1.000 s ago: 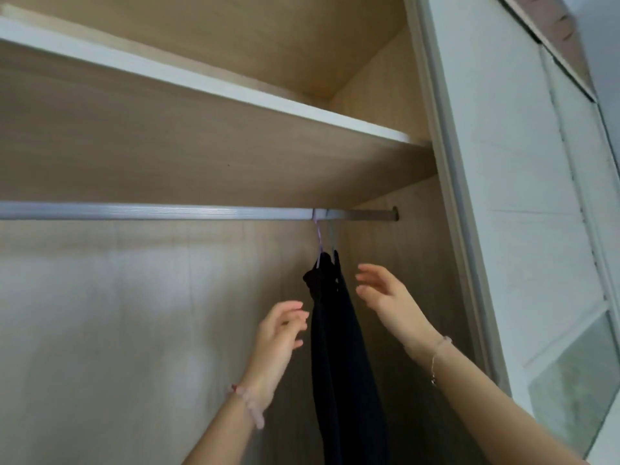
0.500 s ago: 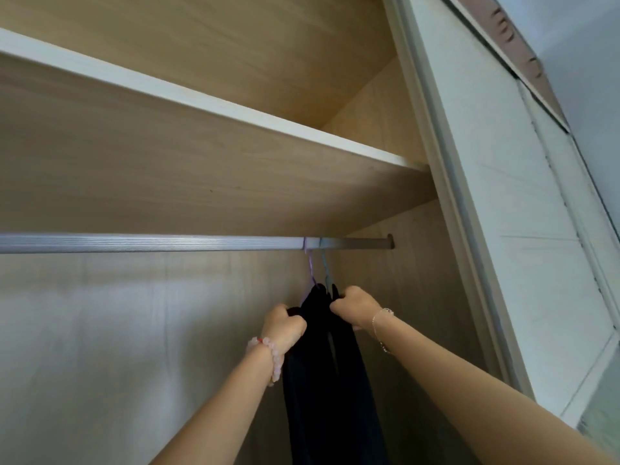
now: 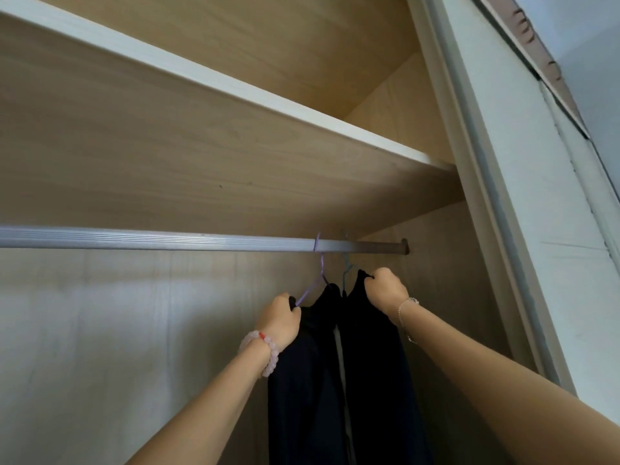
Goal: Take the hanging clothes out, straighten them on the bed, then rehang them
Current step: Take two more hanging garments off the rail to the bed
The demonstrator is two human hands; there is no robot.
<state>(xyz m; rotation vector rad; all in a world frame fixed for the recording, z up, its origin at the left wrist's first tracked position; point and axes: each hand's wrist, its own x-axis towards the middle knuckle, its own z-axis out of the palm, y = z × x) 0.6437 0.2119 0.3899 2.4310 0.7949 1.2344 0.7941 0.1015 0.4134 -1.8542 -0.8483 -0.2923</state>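
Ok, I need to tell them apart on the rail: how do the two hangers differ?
The purple hanger hooks the rod left of the blue hanger. Purple shows a bare arm running down into the left hand; blue shows only its neck above the dark clothes. The right hand grips the clothes on blue. Both hang on the rod and carry dark clothes.

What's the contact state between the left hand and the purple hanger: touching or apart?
Touching. The head view shows the left hand curled round the lower end of the purple hanger arm and the dark garment on it. No gap shows.
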